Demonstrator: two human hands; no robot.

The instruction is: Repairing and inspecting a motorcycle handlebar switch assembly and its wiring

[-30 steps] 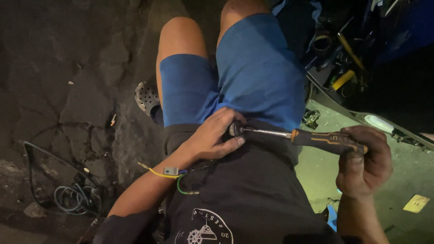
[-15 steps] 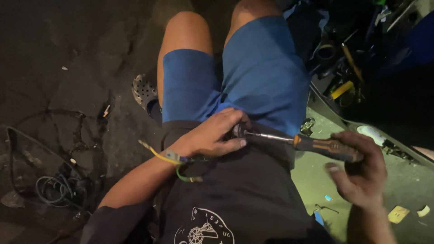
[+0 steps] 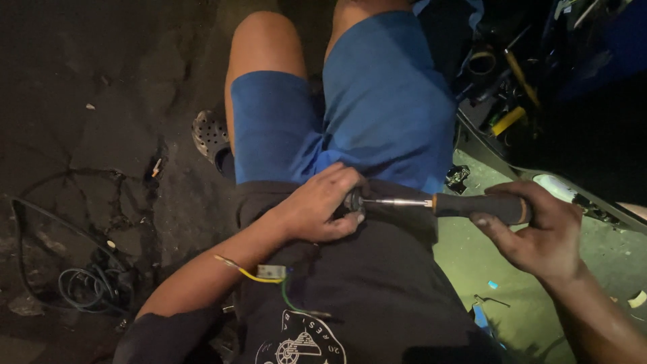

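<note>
Dark cracked ground (image 3: 101,101) fills the left side, with a coil of black cable (image 3: 81,286) lying on it near the bottom edge and a grey clog (image 3: 210,137) beside the seated person's blue shorts (image 3: 384,101). On the lap, over a black shirt (image 3: 364,296), the left hand (image 3: 317,209) is curled shut around a small part (image 3: 353,201), pinning it against the body, which looks meant to keep it steady. The right hand (image 3: 539,232) is wrapped around the black handle of a screwdriver (image 3: 465,205), held level, so its metal shaft points straight across and the tip meets the part at the left fingers. Most of the part is hidden by the fingers, and what kind of thing it is cannot be made out. A yellow and green wire (image 3: 259,275) with a small pale connector hangs under the left forearm; where it leads is hidden by the shirt. A green panel (image 3: 485,269) lies to the right, with scraps on it. Top right, a tool pile (image 3: 502,87) sits in deep shadow, mostly unreadable and cut off by the frame.
</note>
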